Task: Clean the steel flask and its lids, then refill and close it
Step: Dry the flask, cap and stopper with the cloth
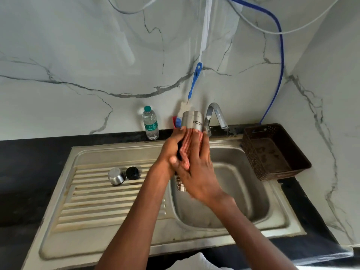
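1. The flask was held upside down over the sink, its base up near the tap and its mouth pointing down into the basin.
2. The left hand gripped the flask from the left side, fingers curled round its body.
3. The right hand lay against the flask from the front, fingers stretched flat up along the steel wall and the thumb crossing toward the left hand; it pressed on the flask rather than curling round it.
4. A dark strip showed between the two hands; what it was could not be told.
5. On the ribbed drainboard to the left stood the steel lid and, just beside it on the right, the black lid, the two nearly touching.
6. A water bottle stood upright on the dark counter behind the sink, against the marble wall.
7. A brown basket sat on the counter right of the tap.
8. A blue-handled brush hung on the wall above the flask.
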The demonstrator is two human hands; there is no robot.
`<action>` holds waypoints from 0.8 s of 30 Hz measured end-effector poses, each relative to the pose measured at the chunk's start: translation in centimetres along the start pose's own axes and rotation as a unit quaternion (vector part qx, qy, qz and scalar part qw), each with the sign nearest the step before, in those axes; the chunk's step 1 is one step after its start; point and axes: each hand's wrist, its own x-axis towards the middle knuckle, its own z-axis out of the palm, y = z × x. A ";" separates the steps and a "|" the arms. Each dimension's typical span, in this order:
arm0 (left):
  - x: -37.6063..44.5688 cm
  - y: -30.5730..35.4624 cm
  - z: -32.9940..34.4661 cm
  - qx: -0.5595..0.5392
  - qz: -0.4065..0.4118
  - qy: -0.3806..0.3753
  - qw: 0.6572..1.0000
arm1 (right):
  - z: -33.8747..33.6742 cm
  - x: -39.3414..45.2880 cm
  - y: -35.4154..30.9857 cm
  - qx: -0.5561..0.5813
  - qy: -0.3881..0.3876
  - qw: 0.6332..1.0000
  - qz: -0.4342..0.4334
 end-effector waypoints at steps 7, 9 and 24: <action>-0.8 -1.8 0.2 0.036 -0.001 -0.028 0.999 | -3.2 6.1 0.0 -0.045 0.036 0.998 -0.003; -0.7 -1.2 0.2 0.022 0.007 -0.014 1.000 | -2.7 4.7 0.0 -0.051 0.012 0.998 -0.032; -1.0 -3.9 2.2 0.072 0.071 -0.016 0.995 | -3.4 7.2 1.8 0.136 0.072 0.988 0.027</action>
